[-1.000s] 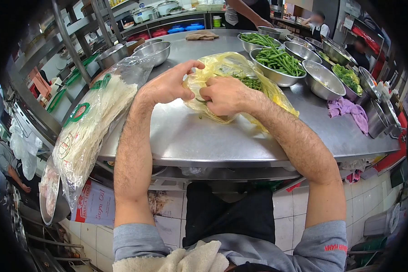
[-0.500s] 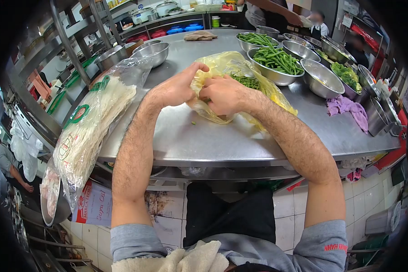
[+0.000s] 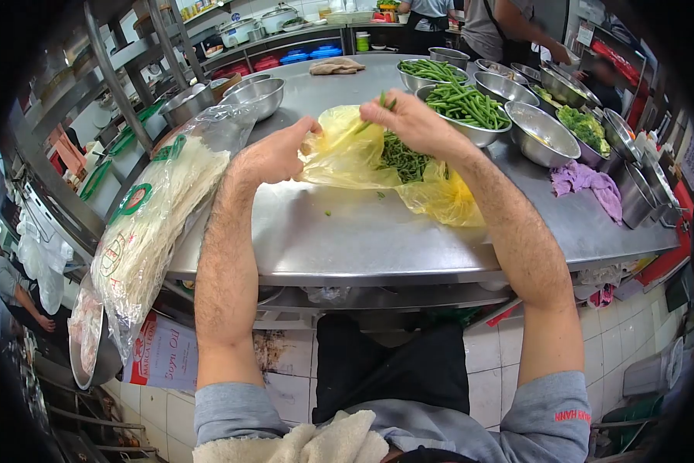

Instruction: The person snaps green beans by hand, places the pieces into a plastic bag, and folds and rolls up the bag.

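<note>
A thin yellow plastic bag [image 3: 347, 158] lies on the steel table, its mouth spread wide. My left hand [image 3: 285, 153] pinches the bag's left edge. Above the bag's right side, my right hand [image 3: 410, 122] is closed around a few thin green bean pieces [image 3: 385, 102] that poke out past the fingertips. A heap of dark green cut beans [image 3: 405, 158] shows inside the bag, partly behind my right wrist. Small green scraps [image 3: 328, 213] lie on the steel in front of the bag.
Steel bowls of whole green beans [image 3: 468, 106] and broccoli [image 3: 582, 130] stand to the right, beside a purple cloth [image 3: 587, 185]. Clear-wrapped white noodles [image 3: 165, 208] lie along the left edge. A folded brown cloth [image 3: 337, 65] sits at the back. Co-workers [image 3: 509, 31] stand beyond the table.
My hands have moved apart; the right rose with green bean pieces. The bag's left side is stretched wider and more cut beans show. Co-workers at the back have shifted.
</note>
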`<state>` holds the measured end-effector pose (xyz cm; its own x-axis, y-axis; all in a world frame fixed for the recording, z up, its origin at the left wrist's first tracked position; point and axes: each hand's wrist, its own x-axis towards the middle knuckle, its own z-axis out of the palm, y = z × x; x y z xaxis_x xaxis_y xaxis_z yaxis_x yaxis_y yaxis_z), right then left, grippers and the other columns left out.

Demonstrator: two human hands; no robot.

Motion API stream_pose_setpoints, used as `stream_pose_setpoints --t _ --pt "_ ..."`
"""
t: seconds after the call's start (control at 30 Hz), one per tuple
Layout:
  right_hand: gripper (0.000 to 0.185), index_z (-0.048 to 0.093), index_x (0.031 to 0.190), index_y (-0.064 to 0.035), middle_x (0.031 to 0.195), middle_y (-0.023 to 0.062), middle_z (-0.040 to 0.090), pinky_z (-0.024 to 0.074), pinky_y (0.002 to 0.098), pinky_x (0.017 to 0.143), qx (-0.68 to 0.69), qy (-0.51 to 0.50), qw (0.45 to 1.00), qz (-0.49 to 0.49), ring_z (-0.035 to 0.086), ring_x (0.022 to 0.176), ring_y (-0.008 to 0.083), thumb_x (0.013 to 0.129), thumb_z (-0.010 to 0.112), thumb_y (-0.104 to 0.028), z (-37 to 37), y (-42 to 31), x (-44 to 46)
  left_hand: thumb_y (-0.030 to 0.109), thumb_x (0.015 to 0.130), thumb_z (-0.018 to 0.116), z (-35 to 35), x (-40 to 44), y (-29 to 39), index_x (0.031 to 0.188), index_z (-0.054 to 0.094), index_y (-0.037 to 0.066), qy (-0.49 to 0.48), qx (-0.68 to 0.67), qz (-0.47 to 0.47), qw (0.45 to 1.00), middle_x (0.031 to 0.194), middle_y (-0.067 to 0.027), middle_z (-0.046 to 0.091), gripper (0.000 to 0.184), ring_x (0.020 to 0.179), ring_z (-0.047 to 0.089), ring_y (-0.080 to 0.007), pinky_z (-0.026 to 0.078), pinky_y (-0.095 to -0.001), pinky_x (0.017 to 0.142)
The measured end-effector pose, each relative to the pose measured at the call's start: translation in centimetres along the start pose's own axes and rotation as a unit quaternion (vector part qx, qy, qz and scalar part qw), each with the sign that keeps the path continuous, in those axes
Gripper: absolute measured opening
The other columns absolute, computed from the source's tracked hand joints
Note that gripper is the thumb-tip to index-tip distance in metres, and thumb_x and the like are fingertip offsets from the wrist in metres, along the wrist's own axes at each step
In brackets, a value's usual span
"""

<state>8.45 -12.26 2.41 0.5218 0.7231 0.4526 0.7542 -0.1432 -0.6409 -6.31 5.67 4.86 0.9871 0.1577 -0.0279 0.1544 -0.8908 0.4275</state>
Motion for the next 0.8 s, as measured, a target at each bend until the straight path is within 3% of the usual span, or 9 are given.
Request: stream_pose_setpoints --t 0.07,0.13,0.17,0.23,0.33,0.47,0.67,0.77,0.8 --pt "0.041 0.064 0.096 -0.0026 0.069 0.0020 0.058 0.0463 0.0266 0.067 0.019 0.003 1.000 -0.013 0.056 0.067 0.0108 0.094 0.052 -0.042 -1.4 -0.3 0.3 0.001 0.074 0.058 0.5 0.4 -0.9 0.128 0.040 0.010 -0.012 0.021 -0.015 1.000 0.107 -0.0164 0.057 0.057 0.089 0.060 -0.0246 0.050 -0.0338 0.074" --pt "0.040 0.063 0.093 -0.0027 0.060 -0.0018 0.052 0.0419 0.0211 0.056 0.159 -0.007 0.987 0.026 0.048 0.055 0.0061 0.094 0.052 -0.041 -2.5 -0.5 0.5 0.010 0.076 0.064 1.5 1.7 -2.9 0.126 0.046 0.010 0.216 0.120 0.198 0.948 0.108 -0.0154 0.059 0.053 0.102 0.058 -0.0249 0.047 -0.0361 0.087" --pt "0.039 0.063 0.088 -0.0037 0.058 -0.0036 0.051 0.0359 0.0175 0.049 0.198 0.025 0.980 0.007 0.043 0.050 0.0030 0.094 0.051 -0.040 -2.4 -0.5 0.4 0.010 0.076 0.064 1.5 2.0 -3.0 0.126 0.046 0.010 0.217 0.119 0.198 0.948 0.108 -0.0154 0.059 0.053 0.102 0.058 -0.0249 0.047 -0.0361 0.087" --pt "0.038 0.063 0.088 -0.0036 0.058 -0.0036 0.051 0.0365 0.0181 0.050 0.204 0.026 0.978 0.023 0.044 0.050 0.0035 0.094 0.052 -0.040 -2.1 -0.8 0.2 0.021 0.077 0.069 1.3 1.3 0.1 0.122 0.052 0.008 0.316 -0.040 0.235 0.919 0.111 -0.0160 0.059 0.049 0.110 0.053 -0.0258 0.041 -0.0379 0.096" --pt "0.038 0.063 0.087 -0.0030 0.061 -0.0030 0.052 0.0379 0.0192 0.050 0.211 0.012 0.977 0.036 0.045 0.053 0.0042 0.094 0.053 -0.039 -1.1 -1.3 -0.3 0.024 0.079 0.072 2.5 1.8 1.6 0.124 0.052 0.006 0.361 0.007 0.290 0.886 0.113 -0.0119 0.059 0.053 0.103 0.057 -0.0226 0.044 -0.0344 0.093" --pt "0.035 0.064 0.091 -0.0019 0.068 -0.0004 0.057 0.0394 0.0199 0.053 0.238 -0.042 0.970 -0.014 0.047 0.060 0.0040 0.092 0.057 -0.036 0.4 -1.9 -0.6 0.020 0.085 0.066 3.7 1.6 3.1 0.125 0.053 0.006 0.236 -0.110 0.225 0.939 0.094 -0.0115 0.067 0.044 0.085 0.065 -0.0192 0.050 -0.0291 0.080" --pt "0.022 0.063 0.098 -0.0001 0.076 0.0008 0.060 0.0438 0.0191 0.059 0.109 -0.007 0.994 -0.029 0.056 0.070 0.0046 0.090 0.059 -0.020 -1.1 -1.9 -0.7 0.019 0.089 0.059 2.5 1.2 2.3 0.106 0.063 0.002 0.252 -0.052 0.164 0.952 0.076 -0.0104 0.066 0.024 0.067 0.060 -0.0145 0.048 -0.0281 0.063" --pt "0.022 0.062 0.102 0.0013 0.076 0.0016 0.061 0.0459 0.0227 0.060 0.045 0.011 0.996 -0.080 0.057 0.070 0.0083 0.090 0.058 -0.016 -1.0 -2.0 -1.2 0.022 0.087 0.059 2.3 1.2 2.0 0.101 0.063 0.003 0.248 -0.035 0.160 0.955 0.077 -0.0180 0.064 0.024 0.067 0.061 -0.0309 0.047 -0.0378 0.063" --pt "0.022 0.062 0.102 0.0016 0.076 0.0024 0.061 0.0464 0.0243 0.060 0.012 0.034 0.990 -0.135 0.057 0.069 0.0096 0.089 0.058 -0.016 -0.9 -2.0 -1.3 0.021 0.088 0.060 2.4 1.3 1.9 0.101 0.064 0.002 0.246 -0.017 0.163 0.955 0.074 -0.0139 0.063 0.023 0.063 0.057 -0.0223 0.045 -0.0336 0.060"
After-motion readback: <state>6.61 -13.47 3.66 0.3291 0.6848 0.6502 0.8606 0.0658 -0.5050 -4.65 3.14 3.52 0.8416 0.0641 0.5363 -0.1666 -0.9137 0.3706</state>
